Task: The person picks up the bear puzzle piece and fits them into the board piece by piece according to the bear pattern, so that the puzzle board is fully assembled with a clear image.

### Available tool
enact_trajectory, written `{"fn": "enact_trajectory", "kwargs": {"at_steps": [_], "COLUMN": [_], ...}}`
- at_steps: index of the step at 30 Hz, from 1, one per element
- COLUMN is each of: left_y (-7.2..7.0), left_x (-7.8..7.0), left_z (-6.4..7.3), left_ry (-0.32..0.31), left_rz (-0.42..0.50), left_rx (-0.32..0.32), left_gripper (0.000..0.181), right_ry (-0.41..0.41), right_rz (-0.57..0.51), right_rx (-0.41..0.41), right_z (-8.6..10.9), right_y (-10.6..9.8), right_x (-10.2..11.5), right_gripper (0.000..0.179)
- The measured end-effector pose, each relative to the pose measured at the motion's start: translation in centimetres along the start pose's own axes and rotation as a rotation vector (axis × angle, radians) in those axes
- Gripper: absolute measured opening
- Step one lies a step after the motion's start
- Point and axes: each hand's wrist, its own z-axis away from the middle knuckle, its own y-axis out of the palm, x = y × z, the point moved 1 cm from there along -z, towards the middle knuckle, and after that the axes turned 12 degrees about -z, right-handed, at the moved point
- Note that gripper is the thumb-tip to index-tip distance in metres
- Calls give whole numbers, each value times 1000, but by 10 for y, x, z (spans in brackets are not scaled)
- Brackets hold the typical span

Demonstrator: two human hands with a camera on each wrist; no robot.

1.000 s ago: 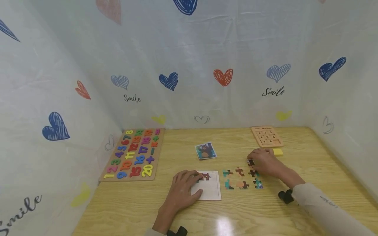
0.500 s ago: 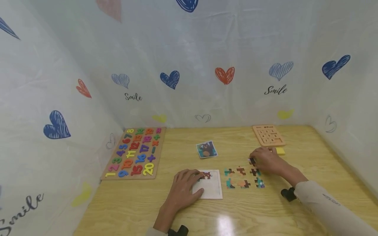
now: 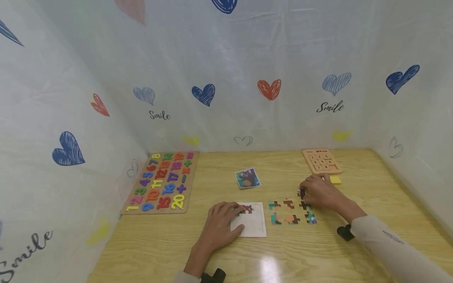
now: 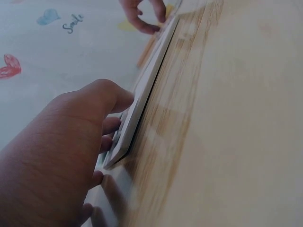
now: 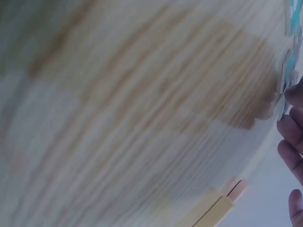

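Observation:
My left hand point(image 3: 221, 226) rests at the left side of a white puzzle board point(image 3: 254, 228), its fingers extended. The fingertips touch the brown puzzle pieces point(image 3: 248, 209) at the board's top and partly hide them. The left wrist view has the thumb point(image 4: 118, 98) over the board's raised edge point(image 4: 142, 106). To the right, my right hand point(image 3: 323, 192) pinches a dark jigsaw piece point(image 3: 301, 192) at the upper end of the loose pieces point(image 3: 288, 204). In the right wrist view only fingertips point(image 5: 289, 128) show, touching a piece's thin edge.
Behind the board lies a bear picture card point(image 3: 247, 179). A number board point(image 3: 159, 182) stands at the left. Toward the back right are a wooden sliding number puzzle point(image 3: 321, 161) and a yellow block point(image 3: 335, 180). A heart-printed curtain point(image 3: 226, 118) encloses the table point(image 3: 148, 243).
The head view has shifted slightly. My right hand stays at the dark jigsaw piece, with only a small shift of its fingers. The left hand keeps its place on the board.

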Motion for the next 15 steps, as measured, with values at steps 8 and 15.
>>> {"fn": "enact_trajectory", "kwargs": {"at_steps": [8, 15], "left_y": [0, 1], "left_x": [-1, 0], "left_z": [0, 1], "left_ry": [4, 12], "left_rz": [4, 1], "left_rx": [-13, -33], "left_gripper": [51, 50], "right_ry": [-38, -109], "right_rz": [11, -26], "right_rx": [-42, -98], "right_z": [2, 3], "right_y": [-2, -6], "right_x": [2, 14], "right_gripper": [14, 18]}}
